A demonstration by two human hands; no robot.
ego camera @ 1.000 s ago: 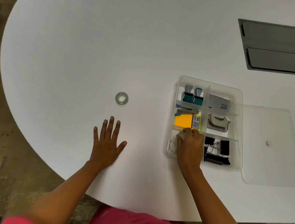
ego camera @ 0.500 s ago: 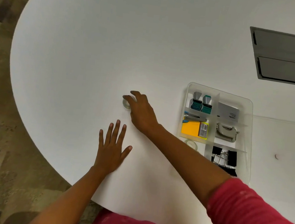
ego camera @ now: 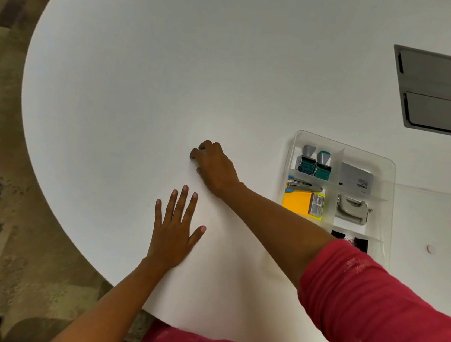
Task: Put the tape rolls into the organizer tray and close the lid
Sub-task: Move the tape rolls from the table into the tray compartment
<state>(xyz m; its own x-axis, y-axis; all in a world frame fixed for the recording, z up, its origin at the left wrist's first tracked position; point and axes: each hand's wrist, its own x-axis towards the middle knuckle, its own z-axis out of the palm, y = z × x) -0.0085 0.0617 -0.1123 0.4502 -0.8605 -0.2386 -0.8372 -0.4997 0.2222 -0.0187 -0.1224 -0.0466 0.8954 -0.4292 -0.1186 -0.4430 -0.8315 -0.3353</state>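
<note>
The right hand [ego camera: 214,169] curls its fingertips down on the table [ego camera: 145,75]; the tape roll is hidden beneath them, so whether the grip has closed on it cannot be told. The left hand [ego camera: 174,230], at six o'clock, lies flat and released. The roll is likely light, stiff and slick: pinch its rim. The tray [ego camera: 389,168] waits at three o'clock, its lid [ego camera: 444,226] off beyond.

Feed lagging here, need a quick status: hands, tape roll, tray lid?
Right hand curled down on the table, tape roll hidden under it. Left hand flat, empty. Organizer tray open, lid lying beside it. Path to tray clear.
</note>
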